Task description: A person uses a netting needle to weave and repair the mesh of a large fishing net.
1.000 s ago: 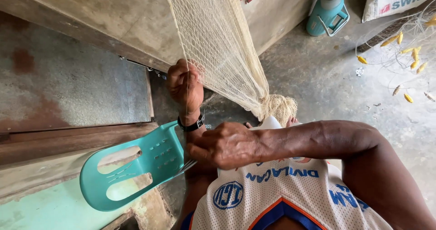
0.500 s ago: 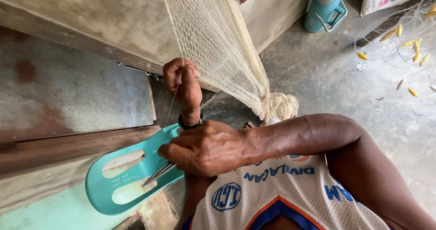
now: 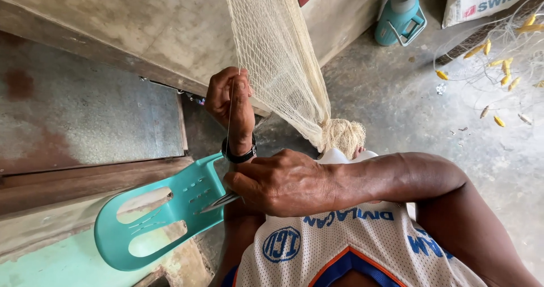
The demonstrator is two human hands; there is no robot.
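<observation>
Left hand (image 3: 231, 103) fingers pinching net (image 3: 277, 54) and thread (image 3: 228, 122), right hand (image 3: 283, 182) gripping needle (image 3: 218, 202) near teal chair (image 3: 170, 219)

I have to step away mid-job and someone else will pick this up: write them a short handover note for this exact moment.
Left hand: raised, pinching the edge of the cream net and a thin line that runs down from it.
Right hand: lower, closed on a slim netting needle, tip pointing toward the teal chair.
The net hangs along the wall and bunches at its lower end by the knee.
Done: line is drawn taut between the hands.
Left: how much of the net remains cannot be told.
</observation>
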